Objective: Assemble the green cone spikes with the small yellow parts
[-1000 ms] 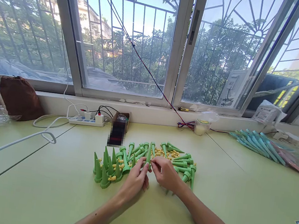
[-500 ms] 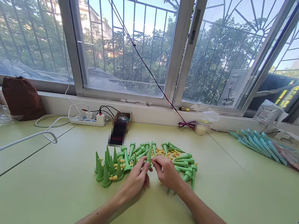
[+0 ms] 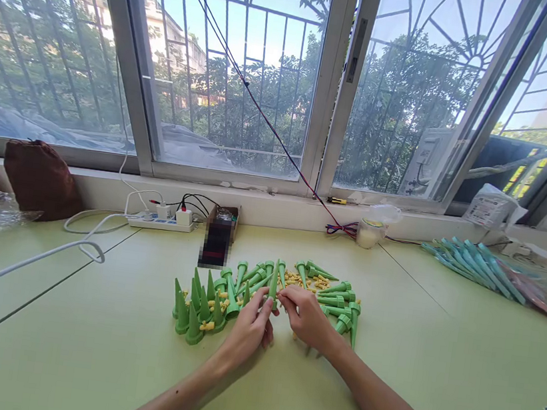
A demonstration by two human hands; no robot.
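My left hand (image 3: 248, 328) is wrapped round the lower end of a green plastic watering spike (image 3: 274, 279), which points upward. Close against its right side, my right hand (image 3: 308, 317) is closed in a pinch at the spike's base; what lies between those fingertips is too small and covered to make out. Several green spikes (image 3: 194, 322) stand point-up to the left, with small yellow valve-like pieces (image 3: 208, 325) among them. More capped spikes (image 3: 334, 300) lie to the right, and a heap of yellow pieces (image 3: 298, 279) sits behind my hands.
A pixelated dark object (image 3: 216, 244) stands before a small box at the back. Left of it is a power strip (image 3: 160, 221) with cables. A white curved stand (image 3: 18, 262) crosses the left side. A jar (image 3: 369, 233) and teal packets (image 3: 472, 265) lie toward the back right.
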